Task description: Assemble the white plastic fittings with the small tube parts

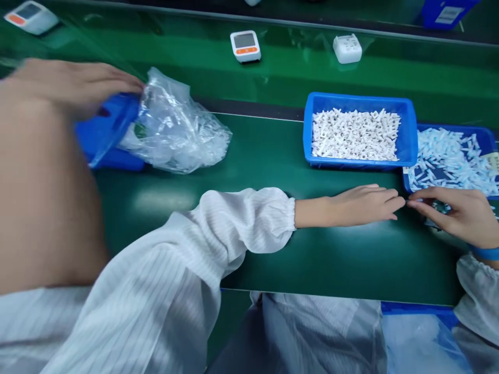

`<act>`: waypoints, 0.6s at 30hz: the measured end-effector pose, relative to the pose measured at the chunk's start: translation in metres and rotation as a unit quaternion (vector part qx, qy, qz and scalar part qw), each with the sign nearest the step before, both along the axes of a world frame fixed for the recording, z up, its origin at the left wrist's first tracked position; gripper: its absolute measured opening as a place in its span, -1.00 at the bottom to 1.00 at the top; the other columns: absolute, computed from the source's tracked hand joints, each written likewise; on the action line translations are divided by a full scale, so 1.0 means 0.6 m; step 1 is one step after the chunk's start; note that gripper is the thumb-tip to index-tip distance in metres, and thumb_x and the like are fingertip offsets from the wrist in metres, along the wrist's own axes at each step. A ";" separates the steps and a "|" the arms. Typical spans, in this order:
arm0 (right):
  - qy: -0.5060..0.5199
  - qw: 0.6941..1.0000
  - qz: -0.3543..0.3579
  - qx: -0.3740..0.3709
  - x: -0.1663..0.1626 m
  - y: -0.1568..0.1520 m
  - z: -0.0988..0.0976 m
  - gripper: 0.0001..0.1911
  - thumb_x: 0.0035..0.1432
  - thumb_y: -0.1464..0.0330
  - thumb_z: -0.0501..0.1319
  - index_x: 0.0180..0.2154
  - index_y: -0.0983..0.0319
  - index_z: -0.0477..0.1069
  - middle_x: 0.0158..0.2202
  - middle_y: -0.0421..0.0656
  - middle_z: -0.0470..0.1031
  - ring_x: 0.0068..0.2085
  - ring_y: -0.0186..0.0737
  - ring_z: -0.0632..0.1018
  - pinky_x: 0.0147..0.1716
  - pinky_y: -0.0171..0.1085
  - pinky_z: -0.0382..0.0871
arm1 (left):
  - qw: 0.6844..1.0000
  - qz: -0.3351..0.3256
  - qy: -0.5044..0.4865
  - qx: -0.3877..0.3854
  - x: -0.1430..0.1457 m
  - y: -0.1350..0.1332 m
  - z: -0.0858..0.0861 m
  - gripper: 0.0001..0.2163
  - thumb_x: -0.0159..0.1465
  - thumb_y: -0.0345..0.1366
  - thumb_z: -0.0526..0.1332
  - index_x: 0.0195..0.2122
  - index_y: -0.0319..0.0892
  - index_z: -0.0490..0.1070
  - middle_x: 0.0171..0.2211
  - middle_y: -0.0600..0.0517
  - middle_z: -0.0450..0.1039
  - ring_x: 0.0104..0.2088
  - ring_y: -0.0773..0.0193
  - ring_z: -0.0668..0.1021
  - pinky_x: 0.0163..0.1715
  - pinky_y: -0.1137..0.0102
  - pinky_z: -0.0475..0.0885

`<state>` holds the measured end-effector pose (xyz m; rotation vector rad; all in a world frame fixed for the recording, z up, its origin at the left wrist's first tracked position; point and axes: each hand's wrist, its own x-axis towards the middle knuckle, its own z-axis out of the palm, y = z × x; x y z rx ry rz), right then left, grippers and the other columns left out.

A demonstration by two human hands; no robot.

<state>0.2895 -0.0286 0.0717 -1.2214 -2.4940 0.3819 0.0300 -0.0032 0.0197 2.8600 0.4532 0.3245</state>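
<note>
My left hand (364, 205) reaches across the green bench, palm down, with its fingers bent and drawn together. Its fingertips nearly meet those of my right hand (462, 213), whose thumb and index finger are pinched. Whatever lies between the fingertips is too small to make out. Just behind my left hand stands a blue bin (358, 162) full of small white plastic parts (354, 135). A lower blue tray (487, 136) of pale blue and white slim parts (452, 156) sits behind my right hand and partly under the bin's edge.
At left, another person's hand (78, 85) reaches over a blue container (113, 150) beside a clear plastic bag (179, 130) of whitish parts. On the green strip behind are white devices with screens (245, 45) and a white housing (346, 49). A blue bin (448, 13) stands far right.
</note>
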 end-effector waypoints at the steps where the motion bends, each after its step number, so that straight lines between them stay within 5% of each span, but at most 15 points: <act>1: 0.000 1.000 0.006 0.005 -0.002 0.000 0.001 -0.72 0.63 0.22 0.25 -0.17 0.03 0.69 -0.28 -0.26 0.80 -0.58 -0.27 0.59 -0.52 -0.27 0.52 | 1.000 0.007 0.007 -0.005 -0.002 0.003 0.007 -0.69 0.75 -0.34 0.04 0.22 -0.35 0.55 -0.05 -0.14 0.67 -0.07 0.10 0.73 -0.11 0.27 0.39; 5: 0.001 0.999 0.030 0.013 -0.006 0.001 0.003 -0.77 0.61 0.27 0.32 -0.17 0.11 0.69 -0.33 -0.21 0.78 -0.56 -0.29 0.61 -0.52 -0.30 0.44 | 0.998 0.026 0.031 -0.045 -0.010 0.013 0.025 -0.77 0.71 -0.41 0.11 0.21 -0.32 0.53 -0.07 -0.10 0.66 -0.14 0.09 0.71 -0.21 0.26 0.38; 13: 0.011 0.999 0.032 -0.020 0.001 -0.005 -0.013 -0.74 0.64 0.22 0.29 -0.13 0.14 0.70 -0.31 -0.18 0.78 -0.42 -0.24 0.71 -0.38 -0.30 0.52 | 0.997 0.052 0.012 -0.058 -0.019 0.014 -0.007 -0.65 0.76 -0.25 0.01 0.12 -0.32 0.57 -0.02 -0.14 0.61 -0.14 0.12 0.69 -0.19 0.30 0.42; 18: 0.019 0.998 0.026 -0.046 0.005 -0.010 -0.023 -0.73 0.66 0.14 0.26 -0.09 0.06 0.69 -0.33 -0.22 0.75 -0.43 -0.20 0.69 -0.40 -0.26 0.53 | 0.996 0.054 0.004 -0.066 -0.025 0.021 -0.005 -0.71 0.72 -0.33 0.10 0.02 -0.34 0.61 -0.10 -0.12 0.56 -0.25 0.20 0.59 -0.26 0.32 0.32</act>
